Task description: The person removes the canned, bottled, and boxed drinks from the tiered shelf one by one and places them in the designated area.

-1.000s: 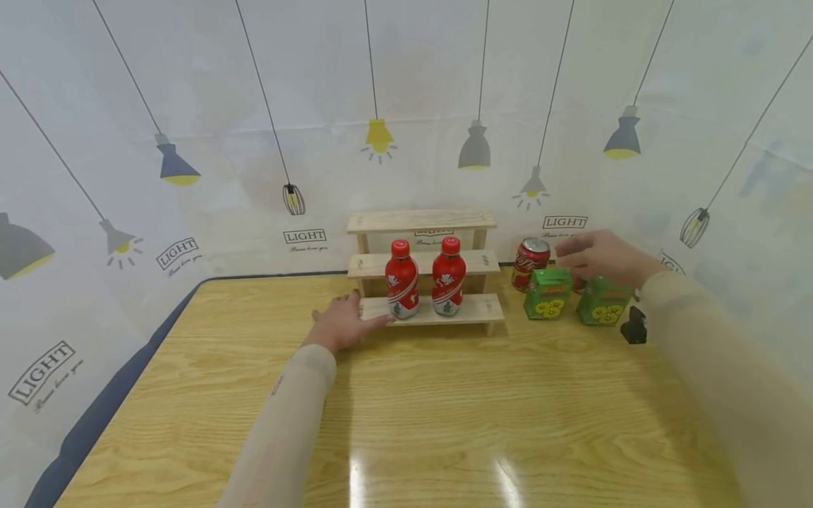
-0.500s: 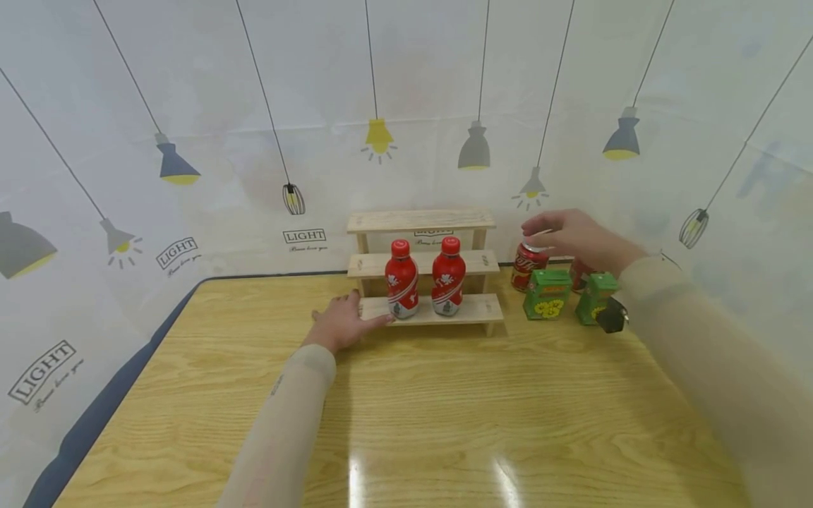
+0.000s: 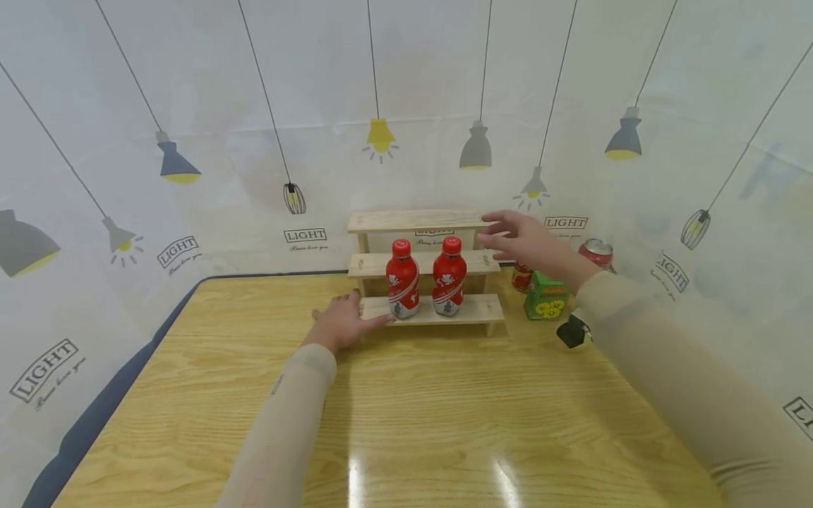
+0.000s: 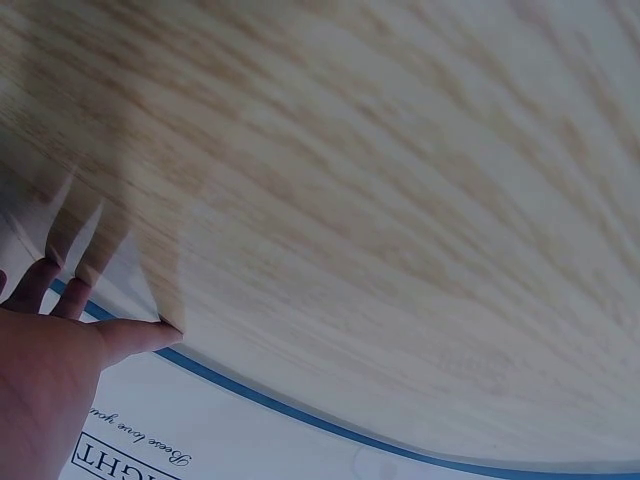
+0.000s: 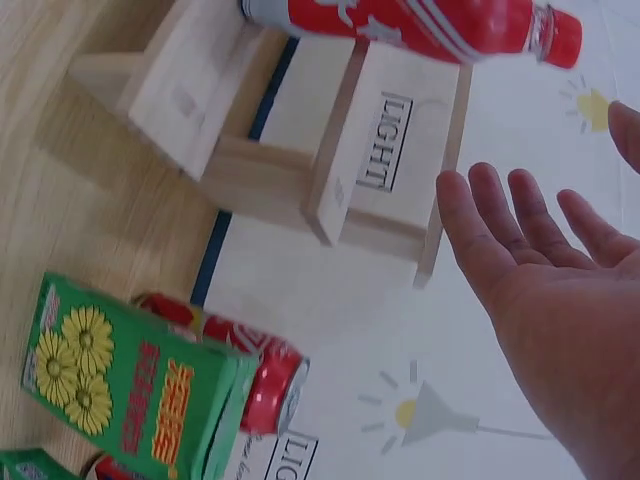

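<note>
1. Wooden rack (image 3: 425, 263) is standing toward the table's (image 3: 406, 409) back, carrying two red bottles (image 3: 449, 276) upright on its bottom tier.
2. Left hand (image 3: 339, 323) is lying at that tier's left end, fingers spread, gripping nothing; can't tell contact.
3. Right hand (image 3: 522, 238) is hovering near the top tier's right end, fingers loosely apart, holding nothing.
4. Green carton (image 3: 546, 297) is standing right of rack.

- Centre: stepped rack (image 3: 419, 222), bare matt wood
- Centre: two bottles (image 3: 449, 279), glossy plastic
- Bottom: tabletop (image 3: 444, 409), shiny wood grain
- Right: carton (image 3: 546, 300), smooth paper; can (image 3: 595, 250), shiny metal
</note>
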The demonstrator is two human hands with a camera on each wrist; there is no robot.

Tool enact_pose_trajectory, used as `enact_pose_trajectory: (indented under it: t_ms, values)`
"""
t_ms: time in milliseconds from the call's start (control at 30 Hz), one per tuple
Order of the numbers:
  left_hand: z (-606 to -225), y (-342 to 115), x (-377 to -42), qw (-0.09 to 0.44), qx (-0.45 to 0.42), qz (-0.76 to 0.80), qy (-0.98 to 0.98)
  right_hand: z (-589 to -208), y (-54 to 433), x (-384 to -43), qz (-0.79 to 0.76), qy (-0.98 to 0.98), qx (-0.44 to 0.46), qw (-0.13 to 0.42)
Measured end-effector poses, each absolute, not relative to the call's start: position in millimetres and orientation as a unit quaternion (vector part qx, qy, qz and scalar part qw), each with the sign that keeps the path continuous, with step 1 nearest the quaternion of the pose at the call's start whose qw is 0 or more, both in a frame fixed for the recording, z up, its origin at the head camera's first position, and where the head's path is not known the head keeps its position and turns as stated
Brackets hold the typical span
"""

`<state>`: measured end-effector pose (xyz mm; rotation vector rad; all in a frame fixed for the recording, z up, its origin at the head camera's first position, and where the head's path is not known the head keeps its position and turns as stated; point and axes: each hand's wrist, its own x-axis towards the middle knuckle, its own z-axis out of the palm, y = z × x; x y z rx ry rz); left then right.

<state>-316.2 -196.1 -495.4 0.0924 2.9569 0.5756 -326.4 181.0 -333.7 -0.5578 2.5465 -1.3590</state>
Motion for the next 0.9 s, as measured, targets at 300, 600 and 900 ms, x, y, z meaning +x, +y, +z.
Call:
enact_pose_trajectory:
  t_ms: [300,600,900]
  values:
    - [-494,-196,-315,0.063,0.032,0.189,0.979,-353,155,-321,-0.459,0.862,-0.192,0.096]
    - [-496,-196,-315,0.062,0.032,0.189,0.980,-376,139,-318,-0.493,0.840,-0.197,0.114]
    - [-497,-196,-316,0.055,0.031,0.191,0.980,-393,125,-316,-0.507,0.841,-0.169,0.082]
